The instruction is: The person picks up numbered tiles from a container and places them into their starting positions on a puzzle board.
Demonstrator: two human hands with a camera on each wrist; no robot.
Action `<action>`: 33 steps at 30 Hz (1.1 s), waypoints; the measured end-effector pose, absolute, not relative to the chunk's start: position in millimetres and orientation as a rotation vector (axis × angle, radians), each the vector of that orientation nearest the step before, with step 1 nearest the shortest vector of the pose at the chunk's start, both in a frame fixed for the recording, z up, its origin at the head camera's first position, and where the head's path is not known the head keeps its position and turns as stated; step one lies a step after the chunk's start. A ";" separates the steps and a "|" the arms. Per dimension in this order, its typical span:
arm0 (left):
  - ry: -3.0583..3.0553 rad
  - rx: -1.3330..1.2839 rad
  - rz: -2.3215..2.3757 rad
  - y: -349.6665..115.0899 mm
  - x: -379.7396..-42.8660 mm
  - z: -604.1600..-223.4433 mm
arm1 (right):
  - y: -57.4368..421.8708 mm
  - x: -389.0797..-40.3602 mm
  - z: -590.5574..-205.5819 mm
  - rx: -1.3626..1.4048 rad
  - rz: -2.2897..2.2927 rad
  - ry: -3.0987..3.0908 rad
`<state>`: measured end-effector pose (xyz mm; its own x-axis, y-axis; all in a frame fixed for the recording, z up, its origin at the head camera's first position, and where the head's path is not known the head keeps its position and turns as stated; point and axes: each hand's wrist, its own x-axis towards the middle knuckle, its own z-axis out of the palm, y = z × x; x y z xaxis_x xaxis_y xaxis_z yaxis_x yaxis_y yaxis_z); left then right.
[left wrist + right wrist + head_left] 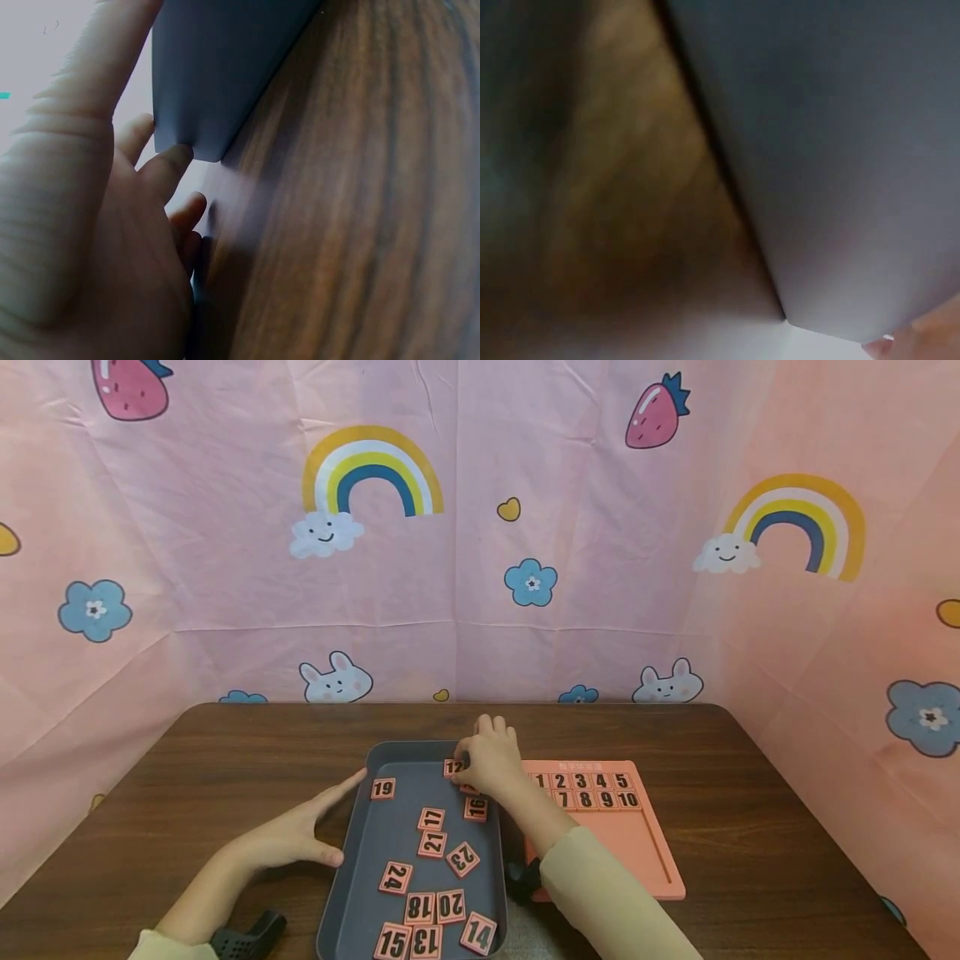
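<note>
My right hand (492, 760) reaches into the far right part of the grey tray (341, 893), its thumb and index finger pinching a pink number tile, 12 (452, 767). Another tile lies partly hidden under that hand, just beyond tile 16 (476, 809). On the tray's left side, my left hand (296, 831) is spread, with thumb and fingers against the outer wall. In the left wrist view, fingertips of the left hand (131, 247) meet the tray wall (225, 67). The right wrist view shows mostly the tray's side (840, 165), blurred.
Several loose number tiles lie in the tray, among them 19 (382, 788), 23 (463, 859) and 14 (477, 933). Right of it sits a pink number board (607, 852) with tiles in its two far rows, partly behind the right forearm. A patterned cloth (480, 635) hangs behind the table.
</note>
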<state>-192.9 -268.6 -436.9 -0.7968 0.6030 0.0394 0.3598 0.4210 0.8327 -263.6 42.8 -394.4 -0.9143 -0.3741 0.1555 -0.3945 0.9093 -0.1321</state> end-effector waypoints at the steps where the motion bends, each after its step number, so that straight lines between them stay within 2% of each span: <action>1: 2.412 0.837 1.316 -268.5 -192.8 -436.7 | 42.6 -263.8 -394.6 0.600 0.234 -2.947; 24: 2.412 0.838 1.317 -266.5 -191.2 -436.0 | 45.7 -258.1 -394.2 0.648 0.353 -2.958; 33: 2.412 0.839 1.315 -267.2 -191.9 -436.4 | 55.3 -243.3 -379.4 0.734 0.456 -2.833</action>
